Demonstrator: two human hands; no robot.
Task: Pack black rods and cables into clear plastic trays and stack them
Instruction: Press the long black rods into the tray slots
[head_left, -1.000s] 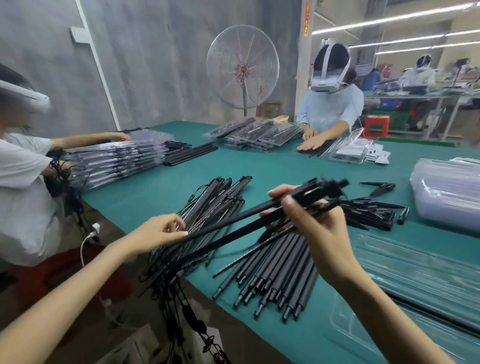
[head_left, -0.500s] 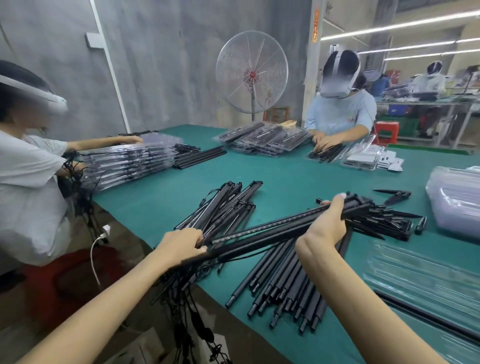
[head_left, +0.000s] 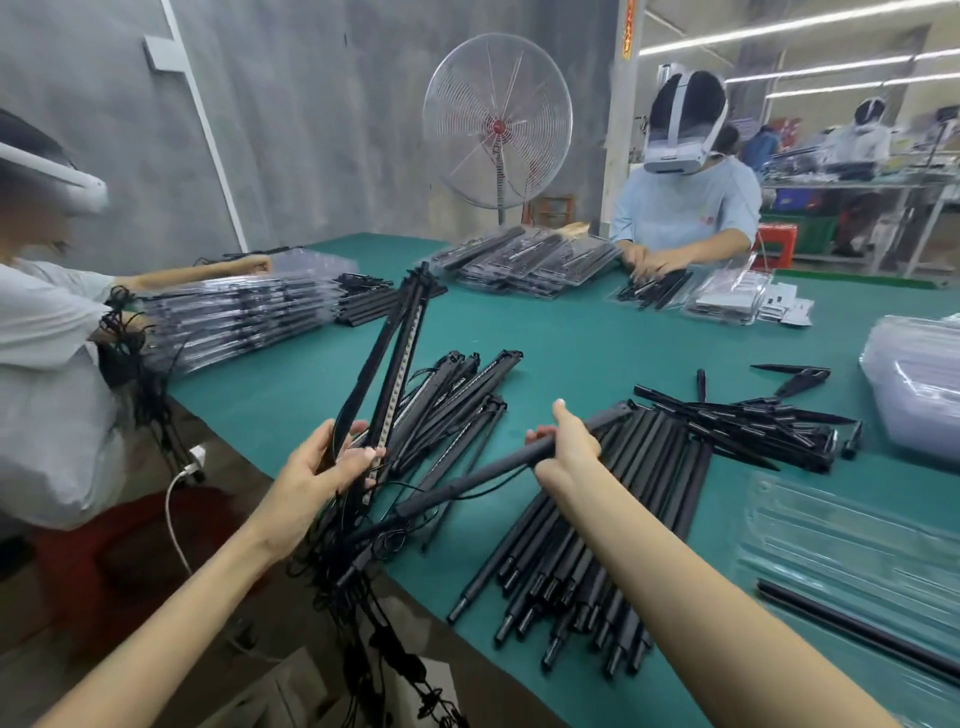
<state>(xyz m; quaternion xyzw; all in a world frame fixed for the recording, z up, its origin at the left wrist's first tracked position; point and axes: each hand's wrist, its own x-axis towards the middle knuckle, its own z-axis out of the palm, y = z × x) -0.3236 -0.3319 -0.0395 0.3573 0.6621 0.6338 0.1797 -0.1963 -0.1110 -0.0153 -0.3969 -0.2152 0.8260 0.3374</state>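
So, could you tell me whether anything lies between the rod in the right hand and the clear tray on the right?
Yes. The pile of loose black rods lies between the right hand with its rod and the clear tray.

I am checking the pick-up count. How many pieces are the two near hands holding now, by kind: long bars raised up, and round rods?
long bars, gripped by the left hand: 2
round rod, gripped by the right hand: 1
Total: 3
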